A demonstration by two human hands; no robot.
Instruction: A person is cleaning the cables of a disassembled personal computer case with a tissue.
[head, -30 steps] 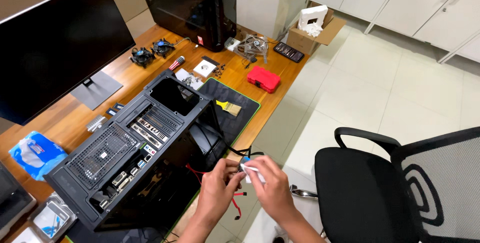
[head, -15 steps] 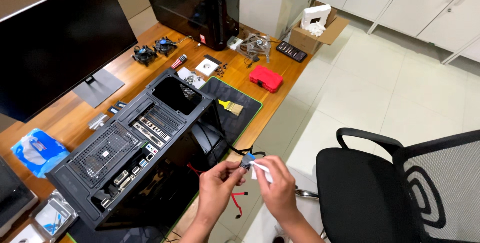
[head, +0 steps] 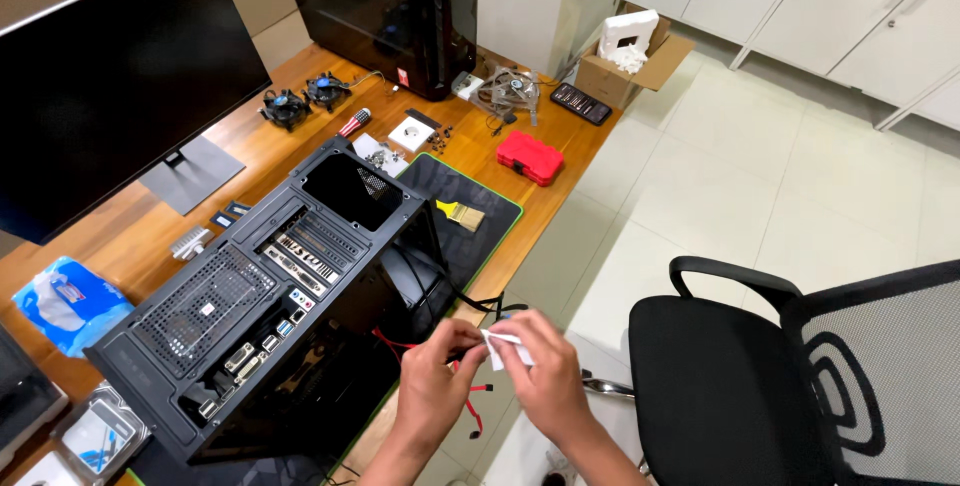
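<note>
1. White, a small folded strip of paper-like material sits pinched between both hands, just off the wooden desk's edge.
2. Left hand and right hand meet close together, fingertips clamped on the strip.
3. Red thin cables hang beneath the hands.
4. Black open computer case lies beside them; black mesh office chair stands to the right.
</note>
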